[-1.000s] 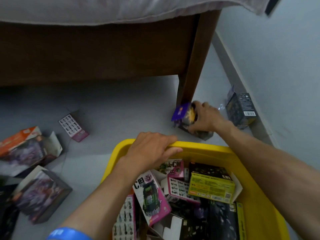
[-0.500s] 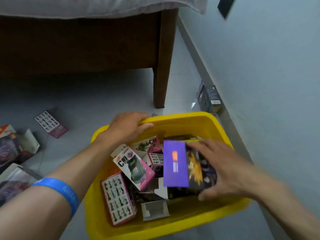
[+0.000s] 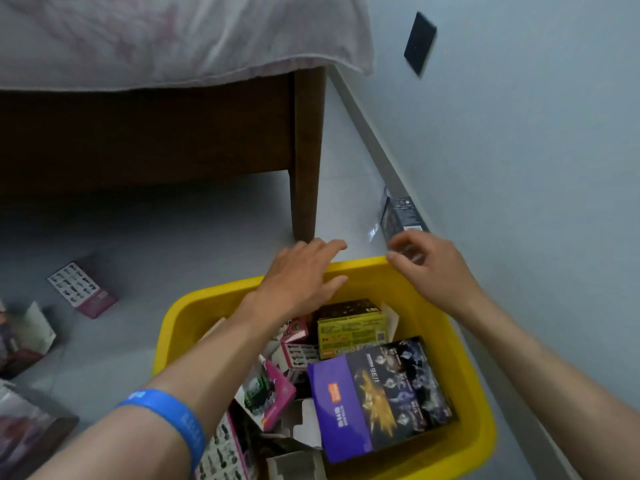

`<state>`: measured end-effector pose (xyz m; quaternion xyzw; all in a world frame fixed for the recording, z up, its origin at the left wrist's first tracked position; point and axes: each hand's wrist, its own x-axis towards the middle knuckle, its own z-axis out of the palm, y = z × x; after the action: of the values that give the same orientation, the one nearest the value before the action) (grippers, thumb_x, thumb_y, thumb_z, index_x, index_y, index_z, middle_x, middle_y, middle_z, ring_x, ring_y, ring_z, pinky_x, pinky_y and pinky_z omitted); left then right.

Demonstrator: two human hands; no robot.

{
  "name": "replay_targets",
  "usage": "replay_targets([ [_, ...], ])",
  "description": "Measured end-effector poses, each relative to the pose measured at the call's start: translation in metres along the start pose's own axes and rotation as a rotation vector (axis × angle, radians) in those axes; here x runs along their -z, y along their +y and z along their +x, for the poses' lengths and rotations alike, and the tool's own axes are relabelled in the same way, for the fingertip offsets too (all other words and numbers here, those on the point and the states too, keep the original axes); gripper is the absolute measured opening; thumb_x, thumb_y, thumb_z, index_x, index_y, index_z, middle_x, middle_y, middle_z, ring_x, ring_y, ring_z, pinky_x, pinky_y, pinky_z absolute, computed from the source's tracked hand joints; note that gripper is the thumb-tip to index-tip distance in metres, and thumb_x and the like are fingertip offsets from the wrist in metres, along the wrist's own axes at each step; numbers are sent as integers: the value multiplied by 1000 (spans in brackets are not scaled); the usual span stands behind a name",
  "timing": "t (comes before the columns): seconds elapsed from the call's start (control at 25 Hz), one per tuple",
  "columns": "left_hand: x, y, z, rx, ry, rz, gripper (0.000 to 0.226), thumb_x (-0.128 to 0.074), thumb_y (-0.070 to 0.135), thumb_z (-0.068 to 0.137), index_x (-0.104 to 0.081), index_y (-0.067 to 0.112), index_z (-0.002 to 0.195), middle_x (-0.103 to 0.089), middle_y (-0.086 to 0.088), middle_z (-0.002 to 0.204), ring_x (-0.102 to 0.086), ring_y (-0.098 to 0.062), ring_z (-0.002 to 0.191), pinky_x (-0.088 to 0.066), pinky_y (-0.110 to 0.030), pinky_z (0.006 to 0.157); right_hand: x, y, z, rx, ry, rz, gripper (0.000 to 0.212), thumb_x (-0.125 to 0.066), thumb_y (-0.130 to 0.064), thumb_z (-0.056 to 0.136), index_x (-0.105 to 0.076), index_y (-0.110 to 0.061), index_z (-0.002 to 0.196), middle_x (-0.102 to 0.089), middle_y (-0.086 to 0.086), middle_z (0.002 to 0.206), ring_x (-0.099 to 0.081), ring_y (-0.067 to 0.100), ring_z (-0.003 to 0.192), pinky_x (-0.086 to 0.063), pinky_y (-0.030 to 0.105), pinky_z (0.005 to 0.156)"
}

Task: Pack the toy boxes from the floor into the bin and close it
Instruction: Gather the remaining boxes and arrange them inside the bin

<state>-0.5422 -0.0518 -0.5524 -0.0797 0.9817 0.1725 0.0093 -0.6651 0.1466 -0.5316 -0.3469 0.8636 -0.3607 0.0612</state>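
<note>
A yellow bin (image 3: 474, 403) stands on the floor by the wall, filled with several toy boxes. A purple and dark box (image 3: 377, 396) lies on top at the right, with a yellow-green box (image 3: 349, 330) behind it. My left hand (image 3: 301, 275) hovers over the bin's far rim with fingers spread, holding nothing. My right hand (image 3: 433, 268) reaches past the rim's far right corner, fingers apart and empty, just short of a dark box (image 3: 401, 216) standing against the wall. A pink and white box (image 3: 81, 289) lies on the floor to the left.
A wooden bed leg (image 3: 306, 154) stands just beyond the bin, with a sheet (image 3: 173, 39) hanging over the frame. More opened boxes (image 3: 24, 337) lie at the left edge. The wall (image 3: 519, 133) runs close along the bin's right side.
My right hand carried the purple box from beside the bed leg into the bin, let go of it, and now reaches toward the dark box by the wall. My left hand lifted off the rim.
</note>
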Motion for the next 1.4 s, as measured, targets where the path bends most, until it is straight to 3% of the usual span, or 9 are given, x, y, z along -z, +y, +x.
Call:
replay_targets([
  [0.16,-15,9,19,58,-78,131,31,-37,54,100,-45,28,115,-67,-4,104,-61,-30,92,-48,-44,80,-14,64,75,-362,-53,-255,50,-71,-26,82,-58,-16,129,-61,10,130,-61,31,112,-49,37,87],
  [0.32,-21,13,14,56,21,106,23,-39,52,100,-40,29,99,-63,1,91,-60,-26,80,-51,-43,74,-41,105,111,-497,-226,-432,80,-66,-37,86,-23,-32,154,-24,18,156,-39,46,131,-39,51,103],
  [0.6,-26,12,16,45,74,155,25,-39,50,101,-46,27,109,-62,1,98,-60,-26,85,-48,-40,71,-49,115,111,-509,23,-314,38,-66,-32,84,-51,-13,113,-51,23,120,-57,45,104,-48,46,86],
  [0.72,-27,10,15,0,79,148,40,-45,53,96,-43,29,127,-55,-1,121,-52,-25,107,-42,-43,89,-27,89,84,-467,323,-62,38,-65,-36,80,-54,-17,112,-57,15,116,-57,34,102,-44,38,81],
  [0.88,-31,8,-29,-245,188,192,50,-57,49,89,-53,23,131,-52,-6,135,-46,-28,124,-29,-48,107,25,37,23,-154,556,242,26,-62,-32,81,-52,-39,104,-59,-10,101,-56,7,82,-46,23,68],
  [1.0,-36,10,-55,-442,-94,263,36,-50,48,94,-66,31,122,-49,1,147,-35,-25,140,-14,-60,115,49,-1,-17,7,468,484,26,-57,-23,83,-59,-43,98,-64,-19,95,-59,-3,80,-47,16,66],
  [1.08,-28,11,-56,-445,-316,8,28,-51,38,99,-72,26,113,-42,4,154,-32,-17,142,-18,-42,118,50,-17,-36,7,331,584,26,-54,-16,83,-63,-36,97,-68,-18,90,-61,-3,80,-47,12,63],
  [1.24,-10,14,-68,32,-497,-645,16,-61,32,96,-73,31,107,-65,22,120,-55,-5,118,-43,-19,98,33,-27,-46,-110,-26,560,23,-53,-15,75,-69,-26,88,-71,-15,79,-62,1,72,-47,15,60],
  [1.4,23,2,-72,192,-712,-448,19,-66,52,86,-75,38,96,-64,33,90,-60,6,88,-44,-13,72,21,-26,-26,-222,-142,413,22,-53,-24,70,-71,-26,81,-69,-17,74,-60,0,71,-46,16,64],
])
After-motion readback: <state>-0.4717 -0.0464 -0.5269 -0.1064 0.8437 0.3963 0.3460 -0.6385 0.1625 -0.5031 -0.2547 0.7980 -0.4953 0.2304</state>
